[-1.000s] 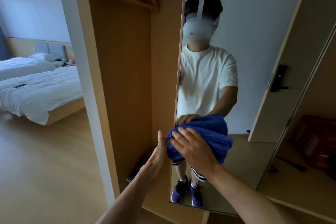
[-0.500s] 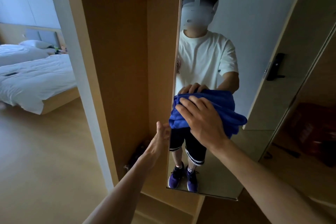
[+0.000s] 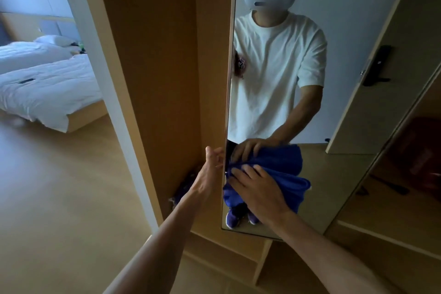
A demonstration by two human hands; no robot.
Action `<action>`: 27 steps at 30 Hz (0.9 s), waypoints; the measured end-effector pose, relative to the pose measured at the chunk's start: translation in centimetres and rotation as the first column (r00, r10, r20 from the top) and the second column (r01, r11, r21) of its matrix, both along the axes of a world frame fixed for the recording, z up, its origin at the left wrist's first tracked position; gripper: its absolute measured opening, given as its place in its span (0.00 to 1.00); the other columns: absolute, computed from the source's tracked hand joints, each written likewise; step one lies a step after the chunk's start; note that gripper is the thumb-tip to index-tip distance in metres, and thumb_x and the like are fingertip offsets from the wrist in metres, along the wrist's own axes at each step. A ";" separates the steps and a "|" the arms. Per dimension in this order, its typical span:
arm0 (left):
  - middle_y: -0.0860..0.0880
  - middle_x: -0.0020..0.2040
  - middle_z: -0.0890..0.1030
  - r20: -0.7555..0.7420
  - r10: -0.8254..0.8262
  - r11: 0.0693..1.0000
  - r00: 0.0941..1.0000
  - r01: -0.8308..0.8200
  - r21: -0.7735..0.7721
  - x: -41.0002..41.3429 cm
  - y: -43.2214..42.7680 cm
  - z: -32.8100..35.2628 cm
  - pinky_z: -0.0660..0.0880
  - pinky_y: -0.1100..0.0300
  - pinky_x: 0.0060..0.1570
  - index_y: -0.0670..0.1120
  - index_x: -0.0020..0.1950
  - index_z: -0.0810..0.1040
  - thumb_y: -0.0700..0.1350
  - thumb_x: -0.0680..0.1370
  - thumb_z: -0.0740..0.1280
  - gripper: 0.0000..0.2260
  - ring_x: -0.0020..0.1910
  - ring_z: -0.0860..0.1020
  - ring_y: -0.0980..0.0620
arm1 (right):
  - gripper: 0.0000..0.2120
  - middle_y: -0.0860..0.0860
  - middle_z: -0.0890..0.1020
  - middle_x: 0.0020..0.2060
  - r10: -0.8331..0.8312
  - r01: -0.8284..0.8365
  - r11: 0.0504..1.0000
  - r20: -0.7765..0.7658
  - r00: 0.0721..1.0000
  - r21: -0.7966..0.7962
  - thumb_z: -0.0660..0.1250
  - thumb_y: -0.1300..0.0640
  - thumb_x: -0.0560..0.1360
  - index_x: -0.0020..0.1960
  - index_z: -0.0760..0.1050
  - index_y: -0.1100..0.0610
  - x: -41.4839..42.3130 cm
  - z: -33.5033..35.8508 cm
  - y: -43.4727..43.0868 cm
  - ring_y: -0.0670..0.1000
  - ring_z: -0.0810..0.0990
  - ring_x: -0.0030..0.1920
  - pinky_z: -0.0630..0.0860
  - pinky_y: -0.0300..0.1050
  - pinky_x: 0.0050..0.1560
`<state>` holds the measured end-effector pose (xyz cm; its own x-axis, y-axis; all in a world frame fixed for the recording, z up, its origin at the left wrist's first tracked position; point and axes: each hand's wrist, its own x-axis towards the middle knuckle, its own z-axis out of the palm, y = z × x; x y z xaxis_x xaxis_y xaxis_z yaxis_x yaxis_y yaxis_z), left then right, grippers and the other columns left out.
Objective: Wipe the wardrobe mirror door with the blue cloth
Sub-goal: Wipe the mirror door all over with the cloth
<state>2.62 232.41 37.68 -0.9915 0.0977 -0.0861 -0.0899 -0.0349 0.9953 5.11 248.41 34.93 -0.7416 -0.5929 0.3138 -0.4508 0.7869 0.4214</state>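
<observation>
Lower centre of the frame: right hand (image 3: pixel 257 188) lies flat on the blue cloth (image 3: pixel 290 181), fingers straight and a bit spread, not curled round it, pressing the bunched cloth onto the glass of the wardrobe mirror door (image 3: pixel 338 181). The cloth sits low on the mirror, close to its left edge and above its bottom edge, and its upper part meets its own reflection. Just left of the cloth, left hand (image 3: pixel 212 162) is at the door's left edge, thumb up and fingers loosely bent against it; cannot tell if the tips hook round the edge or only touch it. Both forearms come in from the bottom of the frame. The mirror runs from top centre down to lower centre and shows the person's reflection: a white T-shirt (image 3: pixel 274 67), purple shoes (image 3: pixel 232 218) at the bottom, and the reflected hand on top of the cloth. At the right of the mirror a black door handle (image 3: pixel 379 67) is reflected on a pale door. Left of the mirror is the open wardrobe's wooden inner panel (image 3: pixel 155 55), with something dark (image 3: pixel 183 188) low down in it, too dim to identify. Below the door are open wooden compartments (image 3: pixel 226 258). At the upper left is a bed (image 3: pixel 47 88) with white bedding, a pillow (image 3: pixel 55 40) and a small dark flat item (image 3: pixel 26 81) on top. Wood floor (image 3: pixel 59 198) at lower left.
</observation>
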 end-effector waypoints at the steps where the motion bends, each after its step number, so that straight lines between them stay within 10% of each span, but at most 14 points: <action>1: 0.49 0.60 0.82 -0.001 0.009 1.000 1.000 -0.009 0.009 0.1 -0.2 0.0 0.75 0.61 0.54 0.55 0.64 0.77 0.62 0.85 0.40 0.28 0.58 0.80 0.54 | 0.23 0.53 0.79 0.63 0.014 -0.019 0.998 -0.089 0.996 -0.056 0.73 0.54 0.72 0.65 0.75 0.54 -0.2 1.5 -0.1 0.57 0.76 0.63 0.73 0.55 0.65; 8: 0.54 0.62 0.79 -0.028 -0.007 1.000 1.000 0.007 0.002 0.7 0.2 0.1 0.68 0.59 0.66 0.56 0.68 0.72 0.60 0.85 0.38 0.26 0.60 0.77 0.57 | 0.18 0.55 0.77 0.67 0.014 -0.087 0.974 -0.327 0.945 -0.209 0.61 0.60 0.78 0.67 0.74 0.56 -0.9 6.6 0.5 0.59 0.74 0.65 0.68 0.56 0.67; 17: 0.57 0.58 0.80 -0.043 -0.012 1.000 0.999 0.012 -0.009 0.3 0.2 -1.4 0.69 0.54 0.69 0.61 0.59 0.75 0.58 0.87 0.38 0.24 0.64 0.77 0.54 | 0.33 0.54 0.77 0.63 -0.072 0.061 0.996 0.157 0.985 0.072 0.79 0.51 0.63 0.65 0.74 0.54 0.6 -4.0 -0.1 0.57 0.74 0.63 0.70 0.54 0.66; 27: 0.56 0.49 0.88 -0.025 -0.069 0.993 0.997 0.071 0.097 0.4 -0.6 -3.3 0.78 0.70 0.47 0.51 0.64 0.76 0.56 0.87 0.39 0.26 0.51 0.84 0.63 | 0.19 0.54 0.77 0.68 0.003 -0.059 0.972 -0.241 0.970 -0.227 0.65 0.58 0.77 0.68 0.74 0.55 -0.1 2.5 -1.7 0.58 0.74 0.66 0.66 0.55 0.68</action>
<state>2.98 231.77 34.35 -0.9835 0.1735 -0.0519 -0.0745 -0.1268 0.9891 5.05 246.71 37.42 -0.6112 -0.5044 0.6099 -0.3853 0.8628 0.3274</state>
